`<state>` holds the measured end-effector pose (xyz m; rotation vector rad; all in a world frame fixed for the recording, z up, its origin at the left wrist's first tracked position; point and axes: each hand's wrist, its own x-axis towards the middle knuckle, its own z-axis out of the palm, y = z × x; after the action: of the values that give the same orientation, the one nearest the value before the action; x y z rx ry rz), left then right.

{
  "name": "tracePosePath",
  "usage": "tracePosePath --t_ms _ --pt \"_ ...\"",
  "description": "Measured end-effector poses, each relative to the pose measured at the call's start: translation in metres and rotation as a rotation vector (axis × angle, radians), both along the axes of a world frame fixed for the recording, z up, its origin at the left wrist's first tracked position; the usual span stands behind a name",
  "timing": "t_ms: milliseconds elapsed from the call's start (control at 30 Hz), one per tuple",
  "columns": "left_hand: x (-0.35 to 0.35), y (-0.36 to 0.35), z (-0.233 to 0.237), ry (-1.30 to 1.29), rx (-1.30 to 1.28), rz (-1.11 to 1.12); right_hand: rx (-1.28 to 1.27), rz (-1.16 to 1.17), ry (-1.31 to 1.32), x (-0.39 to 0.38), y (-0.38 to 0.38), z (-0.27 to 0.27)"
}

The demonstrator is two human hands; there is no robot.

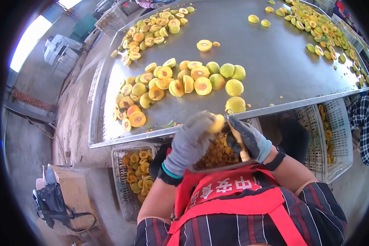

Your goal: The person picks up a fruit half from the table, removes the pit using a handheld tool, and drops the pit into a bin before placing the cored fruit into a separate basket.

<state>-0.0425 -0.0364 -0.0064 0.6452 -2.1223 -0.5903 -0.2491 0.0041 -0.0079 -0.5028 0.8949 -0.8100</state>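
Centrally: peach (217, 122) is gripped by gloved left hand (190, 141) | wooden-handled tool (239, 142) is clasped by right hand (252, 139) | halved fruit (201, 86) is heaped on worktop (266, 61).

1 yellow peach piece (217, 122) sits at the frame's centre, only partly visible. Just right of it, 1 wooden-handled tool (238, 144) stands nearly upright, metal tip up.

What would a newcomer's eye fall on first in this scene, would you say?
The heap of halved yellow fruit spread over the steel table catches the eye first. At its near edge, the gloved left hand grips a single fruit while the right hand holds a wooden-handled tool.
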Motion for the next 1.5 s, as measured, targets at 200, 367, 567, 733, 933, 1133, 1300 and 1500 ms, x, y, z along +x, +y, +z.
tracePosePath --t_ms 200,367,567,733,933,1133,1300,1500 --pt "-0.028 0.045 0.007 0.573 0.730 0.006 -0.184 -0.004 0.021 0.013 0.006 0.000" --pt "-0.019 0.048 -0.004 0.891 1.376 0.059 -1.056 -0.147 0.896 0.024 0.006 -0.015" --pt "-0.031 0.051 0.005 0.918 1.044 0.143 -0.847 0.249 1.004 0.020 0.023 0.017" --pt "-0.024 0.048 -0.013 0.748 0.854 0.090 -0.930 0.280 1.004 0.026 0.022 0.008" --pt "-0.028 0.048 -0.011 0.744 0.837 0.209 -0.926 0.185 0.703 0.033 0.027 0.003" --pt "-0.017 0.042 -0.009 0.495 0.989 0.172 -0.897 0.427 0.872 0.027 0.027 0.001" --pt "-0.010 0.035 0.001 0.295 1.226 0.058 -0.807 0.606 0.859 0.023 0.026 0.011" --pt "-0.016 0.033 -0.008 0.510 1.144 -0.084 -0.116 0.643 0.137 0.014 0.020 0.014"
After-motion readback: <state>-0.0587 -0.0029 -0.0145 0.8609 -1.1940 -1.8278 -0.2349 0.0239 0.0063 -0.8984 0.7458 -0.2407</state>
